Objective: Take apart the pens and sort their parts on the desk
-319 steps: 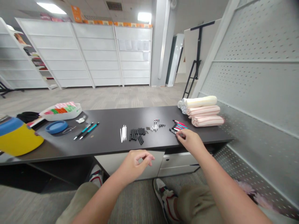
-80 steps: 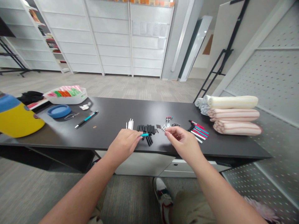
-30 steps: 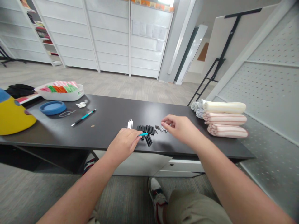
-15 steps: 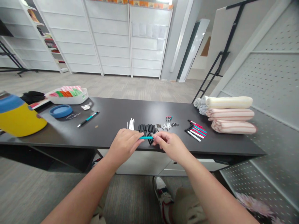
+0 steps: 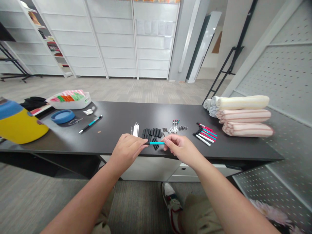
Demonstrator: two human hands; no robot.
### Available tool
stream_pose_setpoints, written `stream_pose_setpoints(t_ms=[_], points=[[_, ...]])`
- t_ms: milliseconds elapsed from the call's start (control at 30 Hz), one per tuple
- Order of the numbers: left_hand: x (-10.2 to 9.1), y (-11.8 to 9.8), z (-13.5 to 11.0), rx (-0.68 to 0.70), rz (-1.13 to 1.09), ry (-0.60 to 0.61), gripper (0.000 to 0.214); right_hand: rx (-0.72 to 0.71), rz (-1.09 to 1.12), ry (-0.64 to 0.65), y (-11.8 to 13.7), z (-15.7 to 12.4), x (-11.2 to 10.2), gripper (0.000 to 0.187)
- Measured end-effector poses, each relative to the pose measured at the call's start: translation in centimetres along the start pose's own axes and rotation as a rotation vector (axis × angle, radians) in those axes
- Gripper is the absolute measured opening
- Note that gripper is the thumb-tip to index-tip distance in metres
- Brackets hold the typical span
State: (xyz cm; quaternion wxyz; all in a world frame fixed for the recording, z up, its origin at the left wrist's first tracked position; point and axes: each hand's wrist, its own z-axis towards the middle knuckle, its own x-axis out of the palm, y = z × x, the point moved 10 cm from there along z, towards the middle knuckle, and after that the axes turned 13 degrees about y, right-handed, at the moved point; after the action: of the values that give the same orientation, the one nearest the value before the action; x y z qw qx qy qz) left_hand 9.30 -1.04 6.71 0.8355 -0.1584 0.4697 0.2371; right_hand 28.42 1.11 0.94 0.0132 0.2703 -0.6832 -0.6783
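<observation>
Both hands meet over the front edge of the black table [image 5: 126,113]. My left hand [image 5: 128,150] pinches the left end of a teal pen barrel [image 5: 156,143], held level. At the barrel's right end my right hand [image 5: 180,149] is closed, fingertips pinched against it. Just behind lie a row of black pen sleeves [image 5: 152,133], a small bunch of white refills [image 5: 135,129] and tiny pen parts [image 5: 176,126]. Several finished pens [image 5: 204,134] in teal, pink and white lie to the right.
Rolled towels [image 5: 243,115] are stacked at the table's right end. One teal pen [image 5: 90,124] lies left of centre, near a blue lid [image 5: 62,116], a white tray of coloured items [image 5: 70,97] and a yellow and blue container [image 5: 18,125]. White shelving lines the back.
My right hand came back from the small parts to the right end of the teal barrel, and it is pinched there now. The left hand keeps holding the barrel in place.
</observation>
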Motion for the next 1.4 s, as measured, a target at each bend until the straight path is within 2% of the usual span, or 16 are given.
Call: stream_pose_setpoints(t_ms=[133, 467, 867, 1133, 1300, 1400], points=[[0.5, -0.6, 0.2, 0.015, -0.013, 0.018, 0.017, -0.017, -0.162, 0.005, 1.1, -0.3, 0.2, 0.044], [-0.2, 0.1, -0.1, 0.009, -0.038, 0.001, 0.017, -0.016, -0.202, -0.018, 1.1, 0.0, -0.3, 0.051], [-1.3, -0.4, -0.1, 0.041, -0.01, -0.006, 0.013, -0.017, -0.146, -0.019, 0.8, 0.1, -0.4, 0.052], [-1.2, -1.2, 0.1, 0.077, 0.01, -0.014, 0.01, -0.071, -0.105, -0.016, 0.5, 0.0, -0.4, 0.051], [-0.9, -1.1, 0.2, 0.073, -0.026, 0.015, 0.024, -0.075, -0.059, -0.003, 0.4, 0.1, -0.4, 0.052], [-0.6, -0.6, 0.2, 0.044, -0.031, 0.026, 0.016, -0.082, -0.007, 0.007, 0.1, 0.1, -0.3, 0.054]])
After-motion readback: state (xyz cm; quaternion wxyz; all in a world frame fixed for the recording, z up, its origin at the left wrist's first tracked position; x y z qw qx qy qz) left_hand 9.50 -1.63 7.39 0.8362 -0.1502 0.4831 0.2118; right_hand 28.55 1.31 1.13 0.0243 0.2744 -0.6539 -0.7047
